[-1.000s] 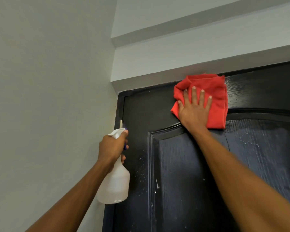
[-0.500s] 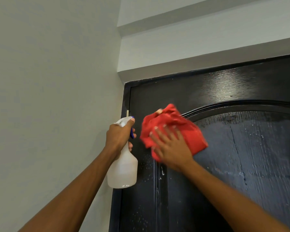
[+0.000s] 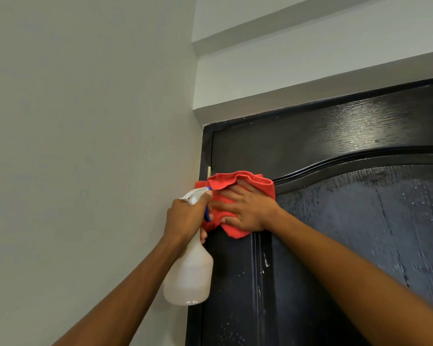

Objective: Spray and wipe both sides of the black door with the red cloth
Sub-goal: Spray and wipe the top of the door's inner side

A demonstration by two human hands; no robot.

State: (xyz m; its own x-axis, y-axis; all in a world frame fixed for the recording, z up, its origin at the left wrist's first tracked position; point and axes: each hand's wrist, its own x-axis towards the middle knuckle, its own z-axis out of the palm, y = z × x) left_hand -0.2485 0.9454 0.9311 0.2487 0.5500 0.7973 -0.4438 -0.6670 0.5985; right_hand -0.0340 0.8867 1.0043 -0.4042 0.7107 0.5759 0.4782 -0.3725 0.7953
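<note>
The step in hand is wiping, judged from the layout: the right hand presses the red cloth flat against the black door, fingers spread and straight over the fabric. The cloth sits on the door's upper hinge-side stile, at about 9 o'clock from the arched panel moulding, with its far edge reaching the brass hinge pin at the frame.

The left hand grips the neck of the translucent spray bottle, fingers curled round it, the index finger lying over the white spray head. The bottle hangs upright just beside the door edge, at 7 o'clock from the cloth.

Droplets and runs show on the stile at 6 o'clock from the cloth, and streaks on the recessed panel at 3 o'clock. The next move likely calls for drawing the cloth down the stile through these runs, with flat, steady pressure. The door's other side is not in view.
</note>
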